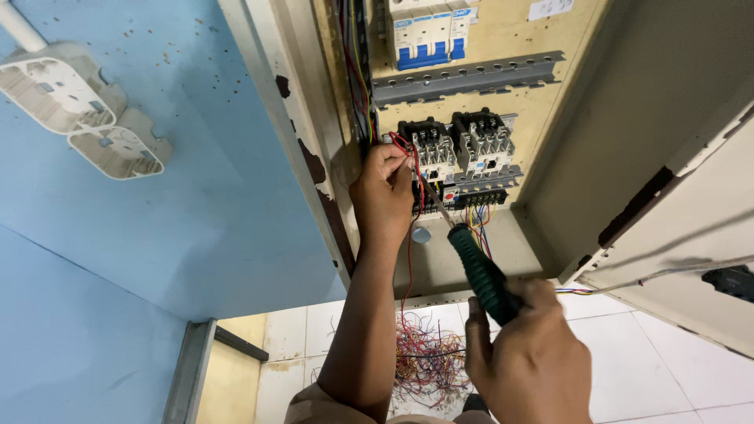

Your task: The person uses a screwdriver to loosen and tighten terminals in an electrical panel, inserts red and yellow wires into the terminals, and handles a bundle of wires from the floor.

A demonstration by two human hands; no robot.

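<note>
Head view: my left hand [382,182] pinches the red wire [409,235] steady at the contactor [430,151], so my right hand [528,355], fisted around the green screwdriver [476,268], can reach its terminal.

An electrical installation site in a building. An open wall-mounted control cabinet [550,157] holds circuit breakers [428,35] and contactors [459,145]. Wire offcuts [428,357] litter the tiled floor [667,361].

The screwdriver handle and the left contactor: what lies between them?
In the head view, only the screwdriver's own metal shaft and some red wires lie before the left contactor.
</note>
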